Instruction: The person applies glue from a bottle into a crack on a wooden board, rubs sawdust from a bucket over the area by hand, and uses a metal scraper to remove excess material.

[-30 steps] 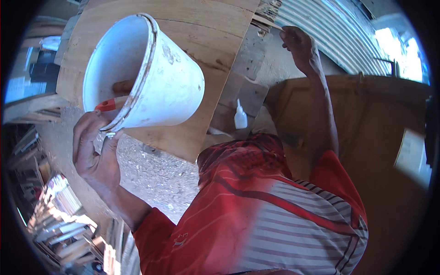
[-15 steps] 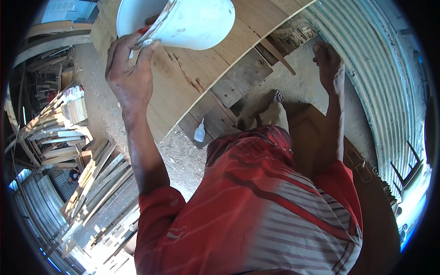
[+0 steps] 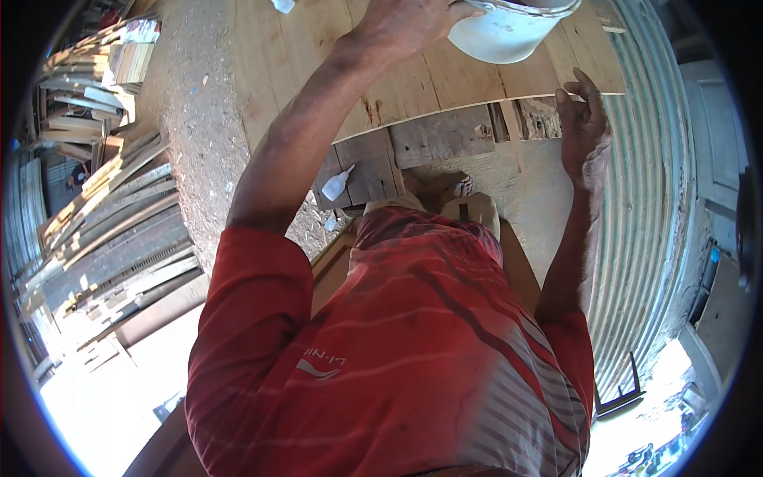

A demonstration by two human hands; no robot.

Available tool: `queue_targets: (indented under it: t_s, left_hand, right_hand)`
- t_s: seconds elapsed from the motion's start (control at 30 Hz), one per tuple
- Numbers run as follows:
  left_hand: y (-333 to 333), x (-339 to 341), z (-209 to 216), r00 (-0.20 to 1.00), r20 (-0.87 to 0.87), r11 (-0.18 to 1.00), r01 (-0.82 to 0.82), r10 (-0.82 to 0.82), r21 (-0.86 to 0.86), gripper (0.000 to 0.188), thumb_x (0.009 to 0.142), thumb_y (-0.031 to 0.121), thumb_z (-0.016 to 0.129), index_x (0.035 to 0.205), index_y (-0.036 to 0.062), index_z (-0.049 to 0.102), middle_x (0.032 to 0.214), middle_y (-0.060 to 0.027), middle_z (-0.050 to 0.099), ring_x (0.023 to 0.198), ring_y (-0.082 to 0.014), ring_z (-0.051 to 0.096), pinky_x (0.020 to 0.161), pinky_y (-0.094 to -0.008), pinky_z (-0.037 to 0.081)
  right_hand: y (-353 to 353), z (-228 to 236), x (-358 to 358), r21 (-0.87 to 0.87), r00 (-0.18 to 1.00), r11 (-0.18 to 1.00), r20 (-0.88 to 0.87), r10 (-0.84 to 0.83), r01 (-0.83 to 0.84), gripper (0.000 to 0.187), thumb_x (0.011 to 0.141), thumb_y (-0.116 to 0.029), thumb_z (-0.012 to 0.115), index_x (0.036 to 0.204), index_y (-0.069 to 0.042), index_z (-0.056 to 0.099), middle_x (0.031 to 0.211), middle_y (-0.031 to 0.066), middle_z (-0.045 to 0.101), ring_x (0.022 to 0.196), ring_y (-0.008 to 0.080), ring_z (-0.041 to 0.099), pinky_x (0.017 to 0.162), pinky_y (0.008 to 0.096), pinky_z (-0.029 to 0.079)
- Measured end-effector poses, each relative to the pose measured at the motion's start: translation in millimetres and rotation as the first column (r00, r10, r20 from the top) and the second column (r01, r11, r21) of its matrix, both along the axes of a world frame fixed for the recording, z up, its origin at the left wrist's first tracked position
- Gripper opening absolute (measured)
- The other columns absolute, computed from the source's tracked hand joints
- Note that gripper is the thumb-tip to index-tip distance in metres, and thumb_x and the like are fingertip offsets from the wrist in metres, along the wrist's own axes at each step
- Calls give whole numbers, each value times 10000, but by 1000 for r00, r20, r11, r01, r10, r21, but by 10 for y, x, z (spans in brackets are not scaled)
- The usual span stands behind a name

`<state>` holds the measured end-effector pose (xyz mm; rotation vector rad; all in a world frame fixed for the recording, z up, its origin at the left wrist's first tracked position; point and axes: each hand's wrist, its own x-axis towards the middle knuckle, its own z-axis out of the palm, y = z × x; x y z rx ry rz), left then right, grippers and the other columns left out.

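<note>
The left hand [image 3: 401, 28] grips a white plastic bucket [image 3: 513, 32] by its rim and holds it tilted above the pale plywood sheet [image 3: 413, 75], the bucket lying just right of that hand. The right hand [image 3: 584, 131] is released, fingers spread, near the sheet's edge below the bucket. The bucket looks smudged and scuffed.

free: plywood sheet [image 3: 413, 79] centre | blocked: white bucket [image 3: 509, 32] top, corrugated wall [image 3: 644, 238] right
</note>
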<state>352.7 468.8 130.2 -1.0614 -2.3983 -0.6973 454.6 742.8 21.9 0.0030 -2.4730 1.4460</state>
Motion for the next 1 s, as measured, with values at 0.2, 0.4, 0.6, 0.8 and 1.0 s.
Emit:
queue_targets:
  t_s: [0.2, 0.4, 0.6, 0.8, 1.0]
  left_hand:
    - [-713, 637, -103, 908, 83, 909, -415, 411, 39, 358, 838, 115, 817, 1173, 47, 710, 1116, -133, 718, 1037, -304, 678, 936, -406, 538]
    - [-1270, 1593, -1129, 798, 295, 851, -491, 526, -187, 411, 885, 115, 736, 1286, 82, 652, 1343, -171, 564, 1287, -400, 501, 1084, -498, 444]
    - [-1169, 1648, -1277, 745, 314, 809, -534, 588, -246, 473, 911, 165, 701, 1376, 143, 617, 1426, -166, 454, 1331, -408, 441, 1079, -541, 418]
    - [-1172, 1630, -1283, 730, 348, 808, -548, 588, -217, 490, 919, 196, 694, 1399, 159, 606, 1436, -180, 432, 1332, -412, 437, 1074, -563, 397]
    - [-1204, 1636, -1294, 729, 324, 797, -568, 602, -204, 497, 925, 221, 689, 1409, 158, 594, 1421, -194, 443, 1321, -421, 443, 1063, -567, 399]
  right_hand:
    - [-50, -116, 82, 0, 999, 999, 38, 33, -33, 420, 1014, -169, 678, 1392, -6, 595, 1036, 76, 707, 780, 101, 646, 674, 272, 513]
    - [60, -462, 432, -45, 976, 999, 219, -15, 25, 412, 1042, -189, 625, 1424, -38, 590, 1151, 96, 700, 840, 136, 686, 723, 295, 565]
    - [7, -454, 494, -40, 956, 997, 290, -53, 68, 442, 1029, -262, 652, 1405, -35, 603, 1175, 108, 692, 836, 142, 686, 726, 307, 577]
    - [-108, -361, 400, 53, 959, 998, 276, -58, 45, 448, 1030, -258, 656, 1403, -16, 597, 1140, 111, 700, 832, 139, 685, 731, 304, 578]
    - [-209, -328, 439, 13, 944, 997, 321, -74, 74, 456, 1025, -226, 648, 1413, 2, 575, 1085, 78, 687, 843, 138, 679, 712, 285, 559]
